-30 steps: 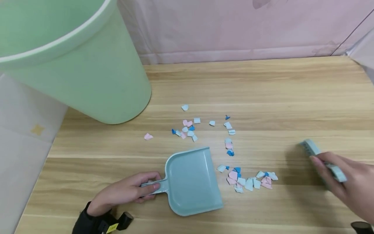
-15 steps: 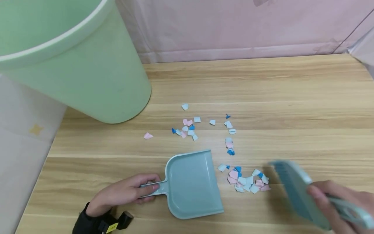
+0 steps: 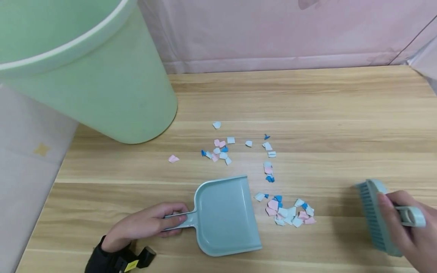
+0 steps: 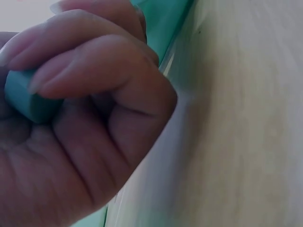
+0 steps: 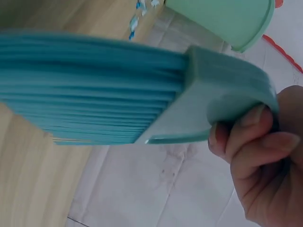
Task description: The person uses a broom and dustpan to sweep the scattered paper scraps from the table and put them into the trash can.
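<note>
A pale teal dustpan (image 3: 225,216) lies flat on the wooden table (image 3: 324,113). My left hand (image 3: 146,223) grips its handle (image 3: 179,220); the left wrist view shows the fingers (image 4: 94,94) curled round that handle (image 4: 28,97). My right hand (image 3: 409,227) holds a matching teal brush (image 3: 375,216) by its looped handle, lifted off the table at the right. Its bristles (image 5: 90,90) fill the right wrist view. A heap of pink, white and blue paper scraps (image 3: 290,212) lies between dustpan and brush. More scraps (image 3: 220,149) are scattered farther back.
A large pale green bin (image 3: 85,72) stands at the table's back left corner, also seen in the right wrist view as a green rim (image 5: 227,19). A pink wall (image 3: 273,34) closes the far edge. The table's left edge drops to a pale floor (image 3: 27,159).
The brush swept leftward against the near heap, bunching the scraps closer to the dustpan, then drew back to the right. The left hand and dustpan stayed put.
</note>
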